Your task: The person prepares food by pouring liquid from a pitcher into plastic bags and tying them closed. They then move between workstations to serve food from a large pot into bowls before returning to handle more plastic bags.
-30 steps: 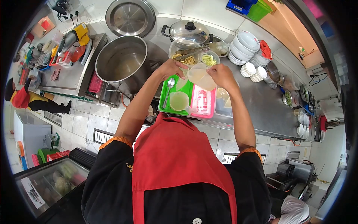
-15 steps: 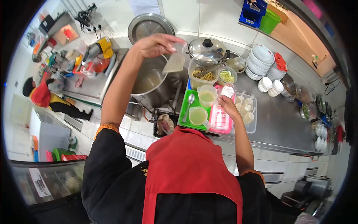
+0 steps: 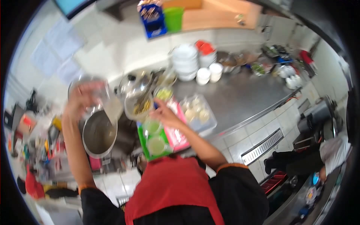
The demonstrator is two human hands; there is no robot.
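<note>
Over the big pot (image 3: pixel 99 135), the left hand (image 3: pixel 80 99) seems to pinch a clear bag (image 3: pixel 111 107), though blurred; keep it above the pot. Right hand (image 3: pixel 162 114), fingers loosely curled, rests by the cups (image 3: pixel 153 127).

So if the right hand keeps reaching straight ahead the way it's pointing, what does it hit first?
Probably the clear tub of food just beyond the right hand; motion blur leaves depth uncertain.

No text, label, brand, number or sign is legible: motion blur smears the papers on the wall (image 3: pixel 56 48) at ten o'clock and the blue box (image 3: pixel 152 18) at twelve o'clock.
</note>
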